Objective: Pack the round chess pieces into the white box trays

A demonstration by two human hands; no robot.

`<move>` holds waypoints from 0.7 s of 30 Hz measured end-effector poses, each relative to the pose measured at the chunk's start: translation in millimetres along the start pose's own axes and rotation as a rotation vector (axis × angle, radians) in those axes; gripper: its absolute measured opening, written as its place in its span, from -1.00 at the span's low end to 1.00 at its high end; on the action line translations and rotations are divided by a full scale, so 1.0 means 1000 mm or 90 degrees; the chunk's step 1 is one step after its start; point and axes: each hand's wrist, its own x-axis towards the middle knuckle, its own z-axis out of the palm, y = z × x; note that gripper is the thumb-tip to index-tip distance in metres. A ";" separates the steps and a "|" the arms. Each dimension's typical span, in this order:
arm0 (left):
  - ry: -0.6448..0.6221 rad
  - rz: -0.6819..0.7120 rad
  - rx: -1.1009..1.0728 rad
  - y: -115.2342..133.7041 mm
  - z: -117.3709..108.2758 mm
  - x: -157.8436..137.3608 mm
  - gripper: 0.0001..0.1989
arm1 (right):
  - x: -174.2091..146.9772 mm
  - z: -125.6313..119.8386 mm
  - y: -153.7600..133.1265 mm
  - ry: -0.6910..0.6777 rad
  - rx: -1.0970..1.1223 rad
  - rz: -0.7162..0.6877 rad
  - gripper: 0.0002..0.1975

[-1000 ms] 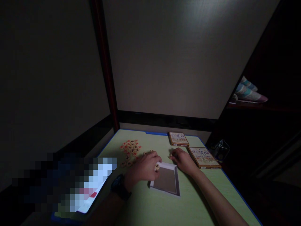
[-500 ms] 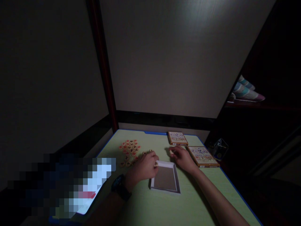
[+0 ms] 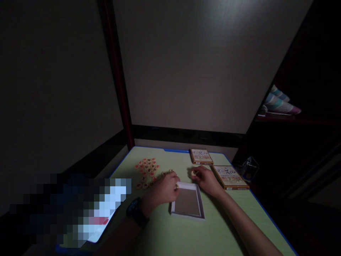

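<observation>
Between the fingers of my left hand [image 3: 165,188] is a round Chinese chess piece [image 3: 176,186], held over the far left corner of a shallow white box tray [image 3: 201,208]. The tray's brown bottom is bare. My right hand [image 3: 206,179], beyond the tray's far right corner, pinches another Chinese chess piece [image 3: 193,173] with a dark mark on its face. Left of my left hand lies a cluster of round pieces [image 3: 147,167] marked in red and black. A couple more pieces [image 3: 171,171] sit just behind its knuckles, partly covered.
Two printed Chinese chess boxes lie at the right, one [image 3: 201,156] at the back and one [image 3: 230,177] beside my right forearm. The pale green table [image 3: 183,238] has a blue edge. A bright blurred screen [image 3: 106,209] is at the left; a wall [image 3: 183,71] rises behind.
My right hand has turned its piece so that more of the marked face shows. The piece in my left hand has tilted slightly. Both hands stay in nearly the same place.
</observation>
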 end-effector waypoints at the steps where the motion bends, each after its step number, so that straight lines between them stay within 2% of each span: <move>1: 0.003 0.002 0.000 -0.001 0.001 0.000 -0.87 | 0.000 0.000 0.000 0.001 -0.002 0.002 -0.79; 21: 0.005 -0.008 -0.032 0.004 -0.003 -0.002 -0.87 | -0.001 -0.002 -0.005 -0.009 -0.031 0.000 -0.79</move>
